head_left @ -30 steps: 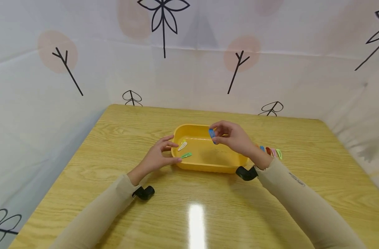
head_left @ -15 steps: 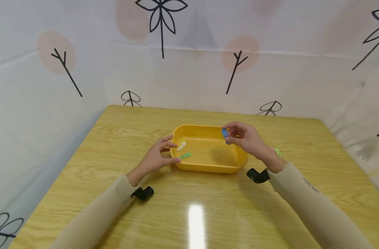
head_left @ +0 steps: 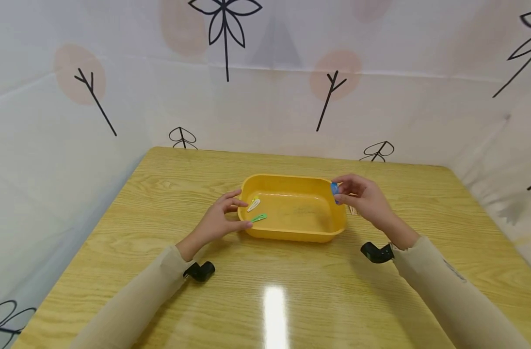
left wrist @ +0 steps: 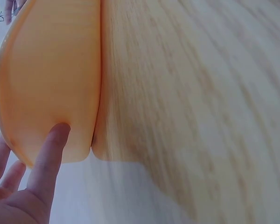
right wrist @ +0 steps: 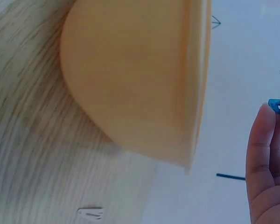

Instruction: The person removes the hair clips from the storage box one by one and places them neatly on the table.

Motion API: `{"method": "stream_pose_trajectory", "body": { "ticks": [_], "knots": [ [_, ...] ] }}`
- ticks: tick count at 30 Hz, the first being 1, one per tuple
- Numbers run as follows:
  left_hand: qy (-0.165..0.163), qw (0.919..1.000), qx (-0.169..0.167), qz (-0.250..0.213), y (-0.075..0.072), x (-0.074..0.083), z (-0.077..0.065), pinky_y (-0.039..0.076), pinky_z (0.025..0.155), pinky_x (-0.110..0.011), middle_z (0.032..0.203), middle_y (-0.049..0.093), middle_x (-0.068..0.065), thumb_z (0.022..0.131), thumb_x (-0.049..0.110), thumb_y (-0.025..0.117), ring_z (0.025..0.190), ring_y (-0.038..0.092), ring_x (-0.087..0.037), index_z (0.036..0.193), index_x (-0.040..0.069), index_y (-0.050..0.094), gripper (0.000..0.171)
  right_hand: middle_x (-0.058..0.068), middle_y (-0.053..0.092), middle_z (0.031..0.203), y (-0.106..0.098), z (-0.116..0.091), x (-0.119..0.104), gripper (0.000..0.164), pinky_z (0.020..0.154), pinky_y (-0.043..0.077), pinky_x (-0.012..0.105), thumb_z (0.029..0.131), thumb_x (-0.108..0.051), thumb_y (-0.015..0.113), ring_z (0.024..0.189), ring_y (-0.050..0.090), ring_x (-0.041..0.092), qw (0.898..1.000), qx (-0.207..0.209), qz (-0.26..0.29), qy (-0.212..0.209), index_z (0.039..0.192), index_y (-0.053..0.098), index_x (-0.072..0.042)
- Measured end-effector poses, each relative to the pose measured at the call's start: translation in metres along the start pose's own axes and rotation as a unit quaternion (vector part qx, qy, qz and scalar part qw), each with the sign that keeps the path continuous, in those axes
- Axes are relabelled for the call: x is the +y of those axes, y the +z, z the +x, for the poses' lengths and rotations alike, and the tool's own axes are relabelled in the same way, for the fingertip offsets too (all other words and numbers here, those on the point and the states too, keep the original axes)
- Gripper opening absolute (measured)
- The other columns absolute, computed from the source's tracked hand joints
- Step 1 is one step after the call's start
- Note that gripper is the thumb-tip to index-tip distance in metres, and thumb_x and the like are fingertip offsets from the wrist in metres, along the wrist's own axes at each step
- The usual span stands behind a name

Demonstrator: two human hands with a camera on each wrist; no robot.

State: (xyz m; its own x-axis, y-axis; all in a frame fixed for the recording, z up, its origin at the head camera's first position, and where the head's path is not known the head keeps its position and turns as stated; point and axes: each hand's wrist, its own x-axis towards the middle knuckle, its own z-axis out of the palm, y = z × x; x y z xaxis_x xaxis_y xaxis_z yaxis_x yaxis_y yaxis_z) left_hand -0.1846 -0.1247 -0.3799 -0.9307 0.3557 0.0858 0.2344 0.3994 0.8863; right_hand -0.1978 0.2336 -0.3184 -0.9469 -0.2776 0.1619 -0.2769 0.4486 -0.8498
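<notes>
The yellow plastic tray [head_left: 291, 236] sits mid-table. At its left end my left hand [head_left: 219, 220] holds it, thumb against the outer wall and fingers around the rim; the left wrist view shows the thumb [left wrist: 56, 140] pressed on that wall. My right hand [head_left: 365, 201] pinches a blue snap hair clip [head_left: 334, 188] between thumb and fingertips, up at the tray's right rim. In the right wrist view only an end of the blue clip [right wrist: 274, 105] shows between the fingers. Inside the tray at the left lie a white hair clip [head_left: 254, 205] and a green one [head_left: 259, 218].
On the wooden table [head_left: 269, 276], right of the tray, a pale hair clip [right wrist: 91, 213] shows in the right wrist view. The right hand covers other clips there in the head view. A patterned white cloth [head_left: 265, 111] hangs behind the table.
My right hand has moved right with the blue hair clip, from over the tray's inside to its right rim, and now covers the row of clips on the table. My left hand stays put.
</notes>
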Motion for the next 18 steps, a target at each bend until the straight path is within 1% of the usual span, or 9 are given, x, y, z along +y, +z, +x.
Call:
{"method": "stream_pose_trajectory", "body": {
  "ticks": [3,5,9,12,15,16,18],
  "knots": [
    [-0.002,1.0,0.0,-0.003,0.0,0.001,0.0,0.05,0.086,-0.035,0.148,0.029,-0.002,0.074,0.027,0.08,0.115,0.049,-0.032,0.116,0.002,0.062,0.052,0.012,0.055,0.09,-0.004,-0.003,0.006,0.032,0.063,0.05,0.022,0.088,-0.004,0.064,0.078,0.057,0.015,1.0,0.009,-0.005,0.0,0.119,0.057,0.003],
    [-0.002,1.0,-0.001,-0.005,0.0,0.0,0.0,0.05,0.086,-0.035,0.148,0.029,-0.003,0.074,0.026,0.08,0.115,0.049,-0.032,0.116,0.002,0.062,0.052,0.011,0.055,0.09,-0.006,-0.005,0.009,0.032,0.064,0.05,0.021,0.088,-0.005,0.063,0.078,0.057,0.015,1.0,0.014,-0.011,0.001,0.119,0.057,0.002],
    [-0.001,1.0,-0.001,-0.006,0.0,-0.001,0.0,0.051,0.085,-0.035,0.148,0.029,-0.003,0.074,0.027,0.08,0.115,0.049,-0.032,0.117,0.002,0.062,0.053,0.011,0.056,0.091,-0.012,-0.009,0.016,0.034,0.067,0.051,0.02,0.09,-0.008,0.062,0.079,0.059,0.018,1.0,0.019,-0.01,0.009,0.121,0.054,0.004],
    [0.001,1.0,-0.001,-0.005,-0.001,-0.002,0.0,0.051,0.085,-0.035,0.148,0.029,-0.002,0.074,0.027,0.08,0.115,0.049,-0.032,0.117,0.002,0.062,0.053,0.009,0.057,0.092,-0.018,-0.013,0.02,0.032,0.055,0.049,0.02,0.091,-0.011,0.061,0.077,0.059,0.017,1.0,0.02,-0.007,0.015,0.12,0.055,0.0],
    [0.004,1.0,0.0,-0.001,-0.001,-0.002,0.0,0.05,0.087,-0.036,0.148,0.029,-0.002,0.074,0.028,0.08,0.115,0.05,-0.031,0.116,0.003,0.062,0.052,0.008,0.056,0.091,-0.023,-0.016,0.025,0.027,0.042,0.042,0.024,0.092,-0.01,0.059,0.073,0.059,0.013,1.0,0.021,-0.004,0.013,0.119,0.056,-0.007],
    [0.005,1.0,0.0,0.0,-0.001,-0.002,0.0,0.049,0.088,-0.037,0.148,0.03,-0.002,0.074,0.028,0.08,0.114,0.05,-0.031,0.116,0.003,0.062,0.052,0.007,0.056,0.091,-0.025,-0.017,0.027,0.026,0.04,0.039,0.026,0.093,-0.01,0.059,0.072,0.059,0.011,1.0,0.023,-0.004,0.013,0.119,0.056,-0.009],
    [0.006,1.0,0.0,0.003,-0.001,-0.002,0.0,0.048,0.089,-0.038,0.148,0.03,-0.002,0.074,0.028,0.08,0.114,0.05,-0.031,0.116,0.003,0.062,0.052,0.008,0.055,0.09,-0.028,-0.019,0.03,0.026,0.039,0.039,0.028,0.093,-0.01,0.058,0.069,0.057,0.011,1.0,0.028,-0.008,0.011,0.119,0.057,-0.011]
  ]
}}
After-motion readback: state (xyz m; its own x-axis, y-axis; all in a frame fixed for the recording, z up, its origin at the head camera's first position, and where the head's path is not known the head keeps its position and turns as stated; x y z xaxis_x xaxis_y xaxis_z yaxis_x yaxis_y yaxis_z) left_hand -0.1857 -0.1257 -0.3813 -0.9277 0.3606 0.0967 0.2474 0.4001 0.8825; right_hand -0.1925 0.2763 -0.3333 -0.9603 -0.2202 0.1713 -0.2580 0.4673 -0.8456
